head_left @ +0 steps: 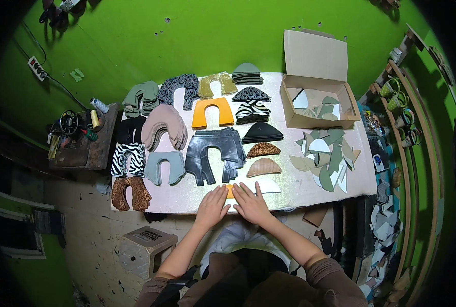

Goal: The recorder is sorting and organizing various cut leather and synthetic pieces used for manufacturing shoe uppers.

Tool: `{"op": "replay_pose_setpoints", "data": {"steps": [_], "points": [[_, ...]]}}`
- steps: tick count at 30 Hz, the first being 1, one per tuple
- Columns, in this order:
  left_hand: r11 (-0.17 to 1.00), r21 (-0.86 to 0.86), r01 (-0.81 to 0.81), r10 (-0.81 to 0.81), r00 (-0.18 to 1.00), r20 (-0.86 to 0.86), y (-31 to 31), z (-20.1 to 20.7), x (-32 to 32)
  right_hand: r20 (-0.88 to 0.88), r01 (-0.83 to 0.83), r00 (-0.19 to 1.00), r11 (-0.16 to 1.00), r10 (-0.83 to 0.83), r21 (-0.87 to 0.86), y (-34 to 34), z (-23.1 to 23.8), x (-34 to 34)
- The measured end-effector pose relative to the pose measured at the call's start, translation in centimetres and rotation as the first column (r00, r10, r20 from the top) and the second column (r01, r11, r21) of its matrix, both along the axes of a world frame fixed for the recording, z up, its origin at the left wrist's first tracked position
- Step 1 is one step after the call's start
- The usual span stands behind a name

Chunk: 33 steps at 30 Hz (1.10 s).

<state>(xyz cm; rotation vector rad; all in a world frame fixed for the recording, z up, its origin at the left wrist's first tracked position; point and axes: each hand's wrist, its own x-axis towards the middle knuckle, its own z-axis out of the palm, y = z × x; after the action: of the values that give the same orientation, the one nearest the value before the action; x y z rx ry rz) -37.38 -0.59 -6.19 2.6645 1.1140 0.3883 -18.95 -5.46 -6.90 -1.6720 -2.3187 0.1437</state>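
Both my hands lie on the near edge of the table, pressed over a small orange piece [230, 191] that shows between them. My left hand [212, 205] rests flat with its fingers stretched forward. My right hand [252, 204] lies flat beside it, fingers spread, touching a white half-moon piece [269, 187]. Just beyond them sit black glossy U-shaped pieces [197, 153] and a stack of orange U-shaped pieces [199, 113]. A column of half-moon stacks runs up behind my right hand, among them tan [263, 167], leopard-print [263, 149] and black [262, 132] ones.
More U-shaped stacks, including leopard-print [120, 197] and pink [158, 128], cover the table's left. Right are loose scraps [334, 161] and an open cardboard box [320, 122]. A sewing machine [77, 152] stands left, a stool [141, 250] below, and a sandal rack [402, 102] far right.
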Motion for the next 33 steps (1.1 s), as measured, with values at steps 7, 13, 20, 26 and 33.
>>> {"op": "replay_pose_setpoints", "data": {"steps": [7,13,20,26,33], "points": [[1.000,-0.002,0.031,-0.031,0.995,-0.091,-0.8,-1.6,0.0,0.086,-0.032,0.996,0.999,0.035,-0.038,-0.4,-1.8,0.1],[0.999,0.021,-0.029,0.026,0.993,0.115,-0.8,1.0,2.1,-0.220,-0.080,0.971,0.993,0.098,0.088,0.2,0.6,2.0],[0.999,0.047,0.026,-0.036,0.972,0.233,-0.3,2.8,10.5,-0.343,0.208,0.928,0.966,-0.144,0.156,0.2,2.6,9.6],[0.993,0.016,0.116,-0.116,0.960,0.255,0.4,2.7,20.9,-0.318,0.352,0.903,0.922,-0.288,0.164,-0.5,2.5,20.5],[0.994,-0.109,0.026,0.000,0.972,0.236,0.6,1.5,32.7,-0.138,0.209,0.970,0.977,-0.201,0.047,-0.6,2.6,31.6]]}}
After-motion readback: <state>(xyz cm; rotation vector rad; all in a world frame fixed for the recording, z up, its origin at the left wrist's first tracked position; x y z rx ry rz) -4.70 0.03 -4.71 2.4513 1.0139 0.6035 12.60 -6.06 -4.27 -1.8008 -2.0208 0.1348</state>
